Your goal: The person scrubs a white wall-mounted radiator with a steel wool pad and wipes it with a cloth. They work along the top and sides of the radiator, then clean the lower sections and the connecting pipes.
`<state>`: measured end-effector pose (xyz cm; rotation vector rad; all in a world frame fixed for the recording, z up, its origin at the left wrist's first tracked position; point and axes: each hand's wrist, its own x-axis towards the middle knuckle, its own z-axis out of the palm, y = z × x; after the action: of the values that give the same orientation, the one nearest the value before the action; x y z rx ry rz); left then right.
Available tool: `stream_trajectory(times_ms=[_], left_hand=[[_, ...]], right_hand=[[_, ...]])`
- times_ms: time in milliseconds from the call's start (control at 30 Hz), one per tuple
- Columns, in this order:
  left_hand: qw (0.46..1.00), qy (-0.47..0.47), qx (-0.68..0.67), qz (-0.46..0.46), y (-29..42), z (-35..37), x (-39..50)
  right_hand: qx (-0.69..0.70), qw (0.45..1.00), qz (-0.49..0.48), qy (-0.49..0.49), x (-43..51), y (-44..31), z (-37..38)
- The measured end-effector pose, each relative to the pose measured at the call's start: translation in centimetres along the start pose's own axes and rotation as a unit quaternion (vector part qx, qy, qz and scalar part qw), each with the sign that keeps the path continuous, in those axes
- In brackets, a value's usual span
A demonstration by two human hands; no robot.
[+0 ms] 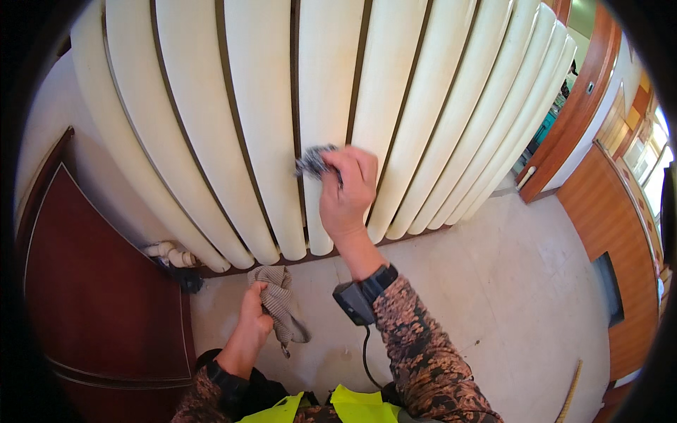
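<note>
A cream-coloured column radiator [264, 132] fills the upper part of the head view, its upright tubes parted by dark gaps. My right hand [349, 185] grips a crumpled grey scouring pad or wad [317, 160] in front of the middle tubes; motion blurs it, and whether it touches the surface is hard to tell. Lower left, my left hand [257, 312] holds a striped brown-grey cloth [277, 296] that hangs down over the floor near the radiator's foot.
A dark red wooden cabinet [106, 285] stands at left, beside valve pipes [172, 255] at the radiator's lower corner. Pale floor [476, 285] spreads right towards a wooden counter [613, 211]. A wooden door frame [576, 106] opens at upper right. A thin stick [571, 388] lies at lower right.
</note>
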<state>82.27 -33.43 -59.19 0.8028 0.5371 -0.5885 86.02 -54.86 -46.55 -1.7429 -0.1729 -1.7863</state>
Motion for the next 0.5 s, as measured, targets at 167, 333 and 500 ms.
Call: stream_trajectory(times_ms=[167,333,500], left_hand=[[1.0,0.014,0.019,0.012,-0.5,-0.4,0.6],[0.999,0.023,0.018,-0.011,-1.0,-1.1,2.0],[1.0,-0.013,0.013,0.005,-1.3,-1.2,2.0]], right_hand=[[-0.035,0.996,0.084,-0.022,-1.3,0.0,-1.1],[-0.02,1.0,0.001,0.024,-0.2,1.2,-0.8],[-0.051,0.997,0.048,-0.036,-2.2,1.3,-2.0]])
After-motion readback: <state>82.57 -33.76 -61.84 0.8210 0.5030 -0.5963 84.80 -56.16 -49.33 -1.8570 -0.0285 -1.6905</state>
